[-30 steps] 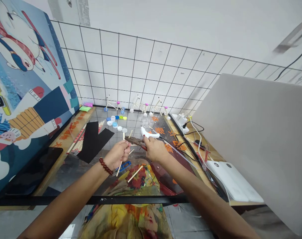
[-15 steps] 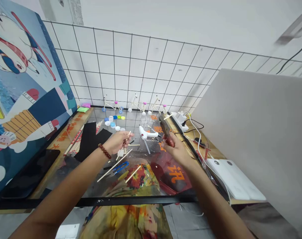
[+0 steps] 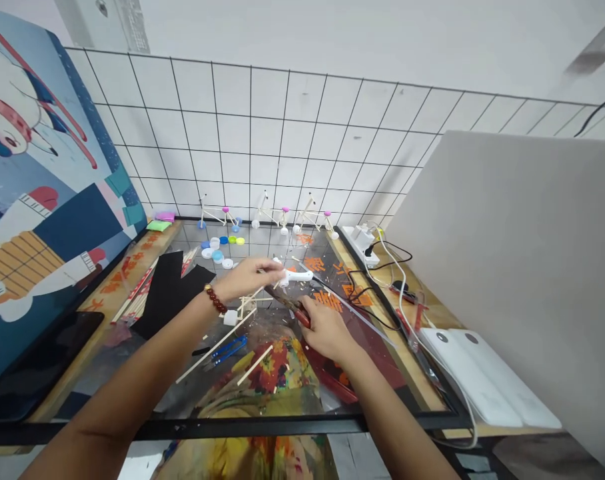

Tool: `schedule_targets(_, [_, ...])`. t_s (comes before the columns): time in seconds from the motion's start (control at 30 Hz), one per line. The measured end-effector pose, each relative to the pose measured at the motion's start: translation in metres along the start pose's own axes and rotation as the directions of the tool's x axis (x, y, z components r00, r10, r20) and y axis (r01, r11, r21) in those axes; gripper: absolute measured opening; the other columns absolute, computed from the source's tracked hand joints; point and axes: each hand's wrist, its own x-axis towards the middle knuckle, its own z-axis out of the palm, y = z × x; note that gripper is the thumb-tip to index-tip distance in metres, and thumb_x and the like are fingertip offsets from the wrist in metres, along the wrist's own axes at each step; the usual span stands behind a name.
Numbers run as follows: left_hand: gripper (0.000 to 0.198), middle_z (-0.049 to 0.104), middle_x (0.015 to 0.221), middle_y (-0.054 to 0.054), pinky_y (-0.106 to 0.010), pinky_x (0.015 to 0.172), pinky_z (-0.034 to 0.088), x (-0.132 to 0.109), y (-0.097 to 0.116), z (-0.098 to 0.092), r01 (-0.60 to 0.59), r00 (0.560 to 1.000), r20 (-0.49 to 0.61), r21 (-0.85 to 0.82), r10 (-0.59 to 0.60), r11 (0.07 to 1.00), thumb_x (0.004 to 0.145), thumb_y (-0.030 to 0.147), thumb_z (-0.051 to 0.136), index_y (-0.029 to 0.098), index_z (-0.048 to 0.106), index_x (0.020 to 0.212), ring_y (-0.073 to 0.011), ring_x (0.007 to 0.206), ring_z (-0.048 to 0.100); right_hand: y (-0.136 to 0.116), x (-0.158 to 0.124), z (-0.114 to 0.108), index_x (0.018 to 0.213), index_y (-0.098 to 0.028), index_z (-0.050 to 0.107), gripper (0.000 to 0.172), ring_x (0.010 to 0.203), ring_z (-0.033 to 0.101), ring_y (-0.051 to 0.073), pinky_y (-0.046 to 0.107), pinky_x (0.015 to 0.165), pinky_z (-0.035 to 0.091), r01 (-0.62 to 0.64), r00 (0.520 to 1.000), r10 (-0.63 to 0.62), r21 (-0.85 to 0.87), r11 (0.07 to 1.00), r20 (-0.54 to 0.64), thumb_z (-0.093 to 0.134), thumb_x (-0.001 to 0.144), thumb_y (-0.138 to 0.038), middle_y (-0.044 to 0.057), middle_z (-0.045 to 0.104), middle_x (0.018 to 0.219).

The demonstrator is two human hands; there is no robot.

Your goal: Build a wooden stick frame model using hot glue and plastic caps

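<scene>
My left hand (image 3: 250,277), with a beaded bracelet at the wrist, is closed in a pinch on a thin wooden stick (image 3: 276,285); only a short pale bit shows below the fingertips. My right hand (image 3: 326,327) grips the pliers (image 3: 302,315) by their red handle. The pliers' dark jaws point left, just under my left fingers; whether they touch the stick I cannot tell. Right behind the fingertips lies a white glue gun (image 3: 298,275), partly covered by them. Below my left hand lie several wooden sticks (image 3: 217,345) and a small white cap (image 3: 230,318).
Blue-handled snips (image 3: 230,349) lie near the front. Several bottle caps (image 3: 217,255) and small stick models (image 3: 310,215) stand at the back. Black sheet (image 3: 170,297) and a phone (image 3: 42,360) are left. A power strip (image 3: 365,245) with cables is right.
The pliers came down and left in my right hand, from upright to pointing at my left fingers. My left hand moved slightly right, towards the glue gun. The view shifted a little.
</scene>
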Motion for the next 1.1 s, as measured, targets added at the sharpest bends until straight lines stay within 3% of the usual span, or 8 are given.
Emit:
schedule_targets(0.03, [0.010,0.071,0.082,-0.006,-0.024,0.068,0.045,-0.001,0.000,0.003,0.009,1.000,0.030,0.018,-0.010,1.000,0.063,0.020,0.078,0.016,0.075,0.073,-0.0192,0.081,0.060,-0.001,0.000,-0.001,0.103,-0.021,0.050,0.018,0.078,0.057,0.018,0.026,0.062,0.026,0.004,1.000,-0.004,-0.017,1.000,0.001,0.052,0.085,-0.027,0.004,0.063,0.092])
schedule_targets(0.17, [0.014,0.067,0.074,-0.004,-0.024,0.065,0.047,-0.002,-0.011,0.005,0.041,0.977,-0.194,-0.242,-0.089,0.969,0.065,0.023,0.078,0.013,0.069,0.065,-0.0134,0.069,0.059,0.002,-0.002,-0.007,0.116,-0.022,0.050,0.032,0.087,0.059,0.020,0.027,0.068,0.032,-0.016,0.996,0.012,-0.050,0.999,-0.084,0.055,0.084,-0.027,0.006,0.064,0.103])
schedule_targets(0.27, [0.022,0.066,0.076,-0.004,-0.027,0.071,0.052,-0.007,-0.018,-0.001,0.016,0.958,-0.243,-0.479,-0.150,0.878,0.069,0.029,0.078,0.012,0.065,0.074,-0.0128,0.070,0.062,0.015,-0.010,-0.012,0.119,-0.023,0.051,0.036,0.090,0.061,0.023,0.029,0.070,0.037,-0.139,0.971,0.124,-0.061,0.988,-0.203,0.056,0.086,-0.037,0.008,0.065,0.107])
schedule_targets(0.37, [0.024,0.066,0.074,-0.005,-0.028,0.071,0.054,-0.015,-0.018,-0.007,0.007,0.951,-0.257,-0.535,-0.171,0.845,0.071,0.028,0.078,0.012,0.062,0.079,-0.0143,0.071,0.066,0.032,-0.023,-0.015,0.119,-0.021,0.054,0.045,0.092,0.063,0.026,0.031,0.070,0.040,-0.276,0.941,0.256,-0.061,0.959,-0.223,0.056,0.085,-0.049,0.010,0.066,0.106])
schedule_targets(0.6, [0.020,0.065,0.072,-0.003,-0.025,0.066,0.055,-0.031,-0.028,-0.010,0.026,0.940,-0.252,-0.619,-0.231,0.785,0.074,0.021,0.076,0.013,0.060,0.083,-0.0125,0.068,0.067,0.046,-0.048,-0.012,0.112,-0.023,0.063,0.052,0.087,0.067,0.029,0.034,0.068,0.043,-0.418,0.907,0.400,-0.148,0.896,-0.135,0.055,0.081,-0.063,0.011,0.070,0.099])
schedule_targets(0.77, [0.014,0.065,0.071,-0.002,-0.023,0.069,0.057,-0.042,-0.034,-0.005,0.057,0.936,-0.212,-0.694,-0.280,0.717,0.075,0.012,0.073,0.012,0.058,0.078,-0.0118,0.069,0.068,0.042,-0.050,-0.009,0.100,-0.022,0.068,0.042,0.088,0.067,0.027,0.033,0.070,0.044,-0.435,0.899,0.413,-0.192,0.880,-0.142,0.045,0.089,-0.056,0.012,0.070,0.096])
schedule_targets(0.97, [0.013,0.069,0.075,-0.004,-0.020,0.066,0.057,-0.060,-0.039,-0.002,0.081,0.943,-0.160,-0.740,-0.291,0.668,0.075,0.004,0.069,0.012,0.058,0.079,-0.0115,0.068,0.069,0.038,-0.052,0.000,0.110,-0.018,0.065,0.046,0.091,0.065,0.027,0.034,0.074,0.044,-0.400,0.914,0.361,-0.257,0.880,-0.185,0.045,0.090,-0.055,0.014,0.068,0.099])
schedule_targets(1.1, [0.018,0.072,0.081,-0.007,-0.020,0.066,0.058,-0.068,-0.043,0.002,0.106,0.938,-0.117,-0.800,-0.327,0.590,0.073,-0.002,0.066,0.012,0.055,0.073,-0.0115,0.069,0.070,0.038,-0.047,0.001,0.119,-0.015,0.058,0.051,0.091,0.064,0.028,0.035,0.074,0.044,-0.455,0.890,0.432,-0.252,0.854,-0.143,0.047,0.089,-0.055,0.015,0.066,0.101])
